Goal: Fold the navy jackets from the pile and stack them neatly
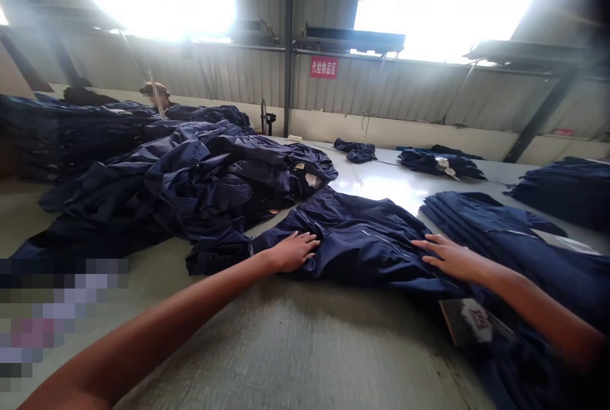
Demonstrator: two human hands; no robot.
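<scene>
A navy blue jacket lies spread on the grey table in front of me. My left hand rests flat on its left edge, fingers stretched out. My right hand lies flat on its right side, fingers spread. Neither hand grips the cloth. A paper tag shows under my right forearm, at the jacket's lower edge.
A big heap of navy jackets lies to the left. A folded stack sits to the right, with more piles at the back. Another person's head shows behind the left heap. A red sign hangs on the wall.
</scene>
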